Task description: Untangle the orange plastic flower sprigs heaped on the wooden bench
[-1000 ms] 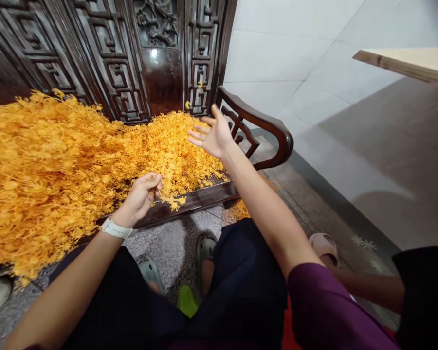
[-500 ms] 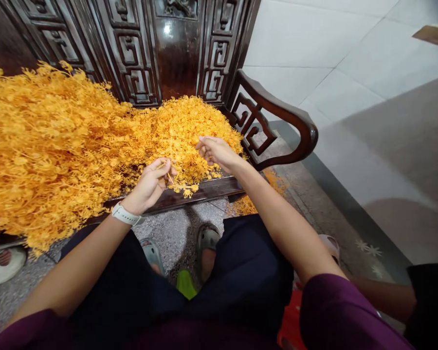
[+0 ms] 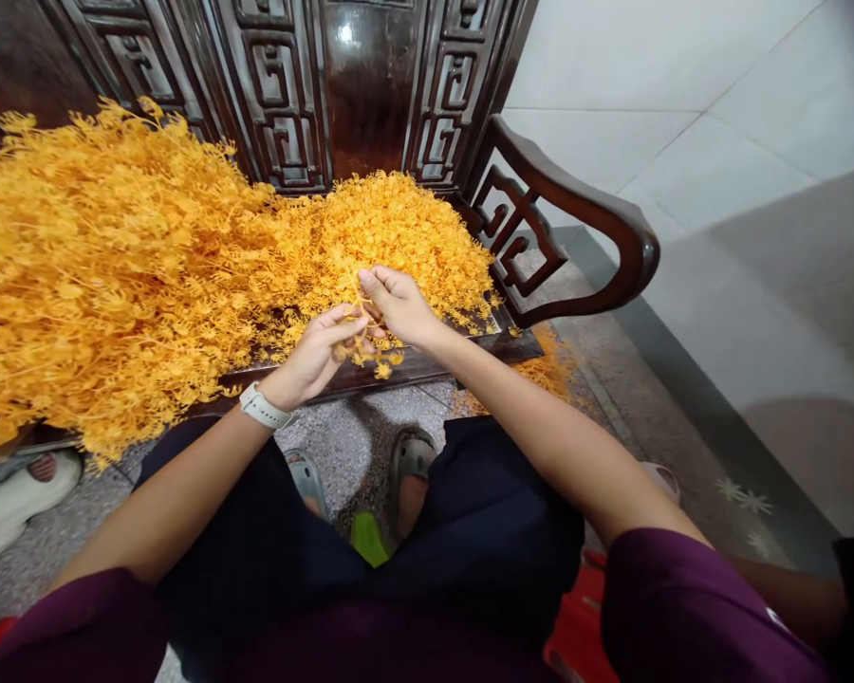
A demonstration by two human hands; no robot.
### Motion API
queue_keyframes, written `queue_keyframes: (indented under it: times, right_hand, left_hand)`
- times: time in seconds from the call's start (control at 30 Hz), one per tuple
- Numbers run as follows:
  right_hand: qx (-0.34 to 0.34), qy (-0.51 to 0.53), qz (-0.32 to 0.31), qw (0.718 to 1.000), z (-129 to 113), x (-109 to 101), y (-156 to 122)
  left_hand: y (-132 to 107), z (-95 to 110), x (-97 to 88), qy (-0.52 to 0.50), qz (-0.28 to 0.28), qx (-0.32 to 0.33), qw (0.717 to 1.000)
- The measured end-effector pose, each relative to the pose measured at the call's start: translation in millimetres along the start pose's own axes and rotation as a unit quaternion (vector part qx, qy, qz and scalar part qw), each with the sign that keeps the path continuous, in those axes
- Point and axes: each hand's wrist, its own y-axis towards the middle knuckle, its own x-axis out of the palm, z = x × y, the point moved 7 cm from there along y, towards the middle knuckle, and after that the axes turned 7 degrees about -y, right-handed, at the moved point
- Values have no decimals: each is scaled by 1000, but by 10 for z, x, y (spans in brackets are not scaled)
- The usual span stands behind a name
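A big heap of orange plastic flower sprigs (image 3: 114, 266) covers the seat of a dark carved wooden bench (image 3: 413, 365). My left hand (image 3: 320, 351), with a white watch on the wrist, pinches a small orange sprig (image 3: 362, 343) at the bench's front edge. My right hand (image 3: 397, 305) meets it from the right, fingers closed on the same sprig. Both hands touch over the heap's near right part.
The bench's curved armrest (image 3: 584, 213) rises at the right. Loose sprigs (image 3: 541, 370) lie on the speckled floor below it. My sandalled feet (image 3: 409, 455) rest under the bench edge. Another person's white shoe (image 3: 21, 498) shows at left, and an arm at bottom right.
My right hand came down from the air, open, to the heap and closed on the sprig my left hand holds. The view shifted to the right.
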Motion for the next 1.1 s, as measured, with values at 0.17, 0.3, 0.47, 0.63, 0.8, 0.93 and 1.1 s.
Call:
queue_keyframes:
  times: [0.17, 0.3, 0.47, 0.63, 0.8, 0.93, 1.1]
  right_hand:
    - [17, -22, -80, 996, -3, 153, -43]
    - [25, 41, -33, 998, -126, 164, -38]
    - [53, 103, -27, 993, -206, 234, -120]
    - [74, 108, -52, 990, -236, 323, -219]
    - [0, 140, 4, 990, -526, -120, -162]
    - [-60, 101, 25, 993, -757, -650, -204]
    - [12, -66, -381, 922, -677, -188, -605]
  left_hand:
    - [-28, 40, 37, 66, 0, 44, 997]
    - [-95, 51, 91, 32, -5, 29, 999]
    - [-184, 80, 160, -35, -34, 23, 999]
    - [-242, 10, 234, -80, -58, 1, 995]
    - [-377, 395, 148, -101, -36, 70, 992]
    - [-381, 730, -159, -72, 12, 113, 991]
    - [-226, 736, -317, -13, 33, 87, 996]
